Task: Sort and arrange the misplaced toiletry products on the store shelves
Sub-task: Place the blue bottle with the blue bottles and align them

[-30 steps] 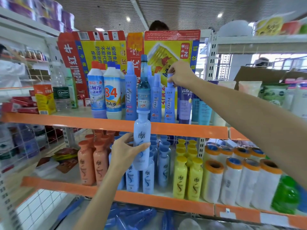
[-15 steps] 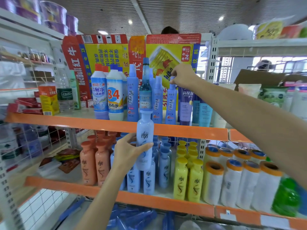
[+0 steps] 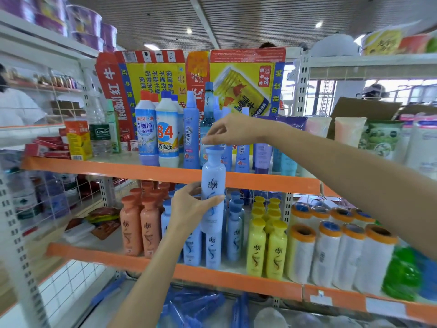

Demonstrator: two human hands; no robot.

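1. Down from the tall blue spray bottles (image 3: 241, 147) on the upper shelf (image 3: 142, 168) has come the right hand (image 3: 233, 131); it now hangs just above the cap of the pale blue shampoo bottle (image 3: 212, 185), thumb and fingers (image 3: 208, 138) drawn narrow to a pinch, though I cannot tell whether they hold anything or touch the cap.
2. Nearest me, the left hand (image 3: 191, 207) still grips that bottle round its middle, upright in the air before the orange shelf edge, a little higher than half a second back.
3. Behind and below it stand its fellows, the blue shampoo row (image 3: 214, 247) on the lower shelf (image 3: 212, 276), between the orange bottles (image 3: 139, 228) and the yellow bottles (image 3: 266, 249).
4. My guess is that the spray bottles are done with, and both hands now turn to this bottle, which probably belongs in that blue row.
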